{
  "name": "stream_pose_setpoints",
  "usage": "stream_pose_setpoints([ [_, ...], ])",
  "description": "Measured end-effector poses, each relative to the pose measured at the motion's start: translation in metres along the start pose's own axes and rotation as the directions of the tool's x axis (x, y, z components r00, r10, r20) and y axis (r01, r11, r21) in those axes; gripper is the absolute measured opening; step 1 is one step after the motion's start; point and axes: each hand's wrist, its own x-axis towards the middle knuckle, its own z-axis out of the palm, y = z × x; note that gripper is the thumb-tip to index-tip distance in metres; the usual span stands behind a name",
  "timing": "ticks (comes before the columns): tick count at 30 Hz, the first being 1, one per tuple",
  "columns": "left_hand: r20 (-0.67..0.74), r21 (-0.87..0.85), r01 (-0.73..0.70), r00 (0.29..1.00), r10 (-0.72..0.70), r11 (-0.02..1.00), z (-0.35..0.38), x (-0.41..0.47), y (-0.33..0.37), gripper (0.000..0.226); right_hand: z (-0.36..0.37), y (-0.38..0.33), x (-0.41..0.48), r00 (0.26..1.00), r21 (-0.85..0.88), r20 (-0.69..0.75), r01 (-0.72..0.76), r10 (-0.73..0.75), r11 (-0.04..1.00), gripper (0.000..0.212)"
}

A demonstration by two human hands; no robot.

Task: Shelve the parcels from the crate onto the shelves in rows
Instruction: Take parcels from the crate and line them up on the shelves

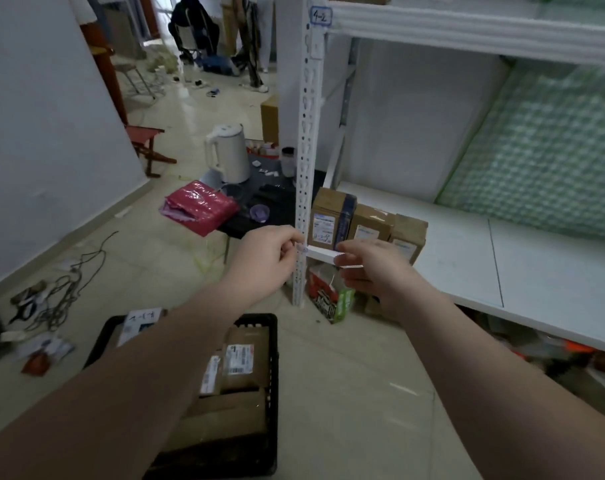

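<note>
Brown parcels lie in the black crate on the floor, under the left forearm. Above it, both hands hold paper, not boxes. The left hand pinches a small label at the white post; whether it touches the post I cannot tell. The right hand, fingers curled, holds a white strip. Three shelved parcels stand in a row at the left end of the shelf. The label could fold on itself, cling to a fingertip, or land crooked.
</note>
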Motion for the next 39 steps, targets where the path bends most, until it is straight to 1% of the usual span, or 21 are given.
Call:
stream_pose_setpoints([
  [3,0.071,0.004,0.065,0.995,-0.065,0.998,-0.014,-0.043,-0.047,0.026,0.043,0.021,-0.010,0.999,0.023,-0.002,-0.044,0.044,0.999,0.022],
  [6,0.154,-0.006,0.164,0.975,-0.161,0.986,-0.038,-0.091,-0.109,0.027,0.096,0.056,-0.015,0.993,-0.006,-0.055,-0.108,0.108,0.994,0.013],
  [8,0.181,0.026,0.234,0.955,-0.235,0.972,-0.058,-0.121,-0.154,0.028,0.137,0.084,-0.019,0.986,-0.036,-0.075,-0.149,0.146,0.988,0.014],
  [10,0.187,0.072,0.292,0.935,-0.301,0.954,-0.078,-0.146,-0.193,0.027,0.177,0.108,-0.030,0.982,-0.047,-0.056,-0.184,0.181,0.982,0.015],
  [13,0.231,0.127,0.363,0.894,-0.384,0.923,-0.099,-0.171,-0.234,0.030,0.223,0.132,-0.050,0.978,-0.058,0.014,-0.208,0.209,0.976,0.010],
  [15,0.266,0.121,0.411,0.864,-0.428,0.904,-0.106,-0.182,-0.249,0.031,0.240,0.143,-0.059,0.978,-0.084,0.028,-0.205,0.208,0.975,0.013],
  [18,0.311,0.081,0.470,0.826,-0.471,0.879,-0.105,-0.198,-0.259,0.030,0.250,0.156,-0.065,0.976,-0.125,-0.007,-0.216,0.217,0.968,0.019],
  [21,0.345,0.014,0.537,0.789,-0.508,0.843,-0.101,-0.219,-0.269,0.031,0.254,0.169,-0.063,0.973,-0.185,-0.054,-0.229,0.223,0.956,0.017],
  [24,0.346,0.010,0.600,0.748,-0.566,0.800,-0.103,-0.240,-0.279,0.032,0.261,0.187,-0.060,0.973,-0.217,-0.048,-0.232,0.227,0.948,0.012],
  [29,0.334,0.023,0.667,0.697,-0.635,0.745,-0.105,-0.255,-0.297,0.035,0.284,0.218,-0.066,0.964,-0.233,-0.045,-0.266,0.262,0.936,0.021],
  [31,0.351,0.015,0.699,0.666,-0.658,0.715,-0.105,-0.258,-0.306,0.037,0.297,0.226,-0.072,0.959,-0.232,-0.046,-0.283,0.281,0.931,0.018],
  [33,0.373,-0.023,0.735,0.635,-0.676,0.678,-0.105,-0.254,-0.317,0.039,0.308,0.228,-0.072,0.964,-0.250,-0.075,-0.266,0.255,0.931,0.010],
  [37,0.445,-0.134,0.813,0.560,-0.698,0.567,-0.097,-0.229,-0.351,0.041,0.330,0.226,-0.056,0.961,-0.283,-0.167,-0.259,0.219,0.923,0.015],
  [39,0.502,-0.138,0.832,0.526,-0.687,0.537,-0.092,-0.217,-0.370,0.042,0.345,0.228,-0.046,0.946,-0.257,-0.223,-0.290,0.236,0.922,0.009],
])
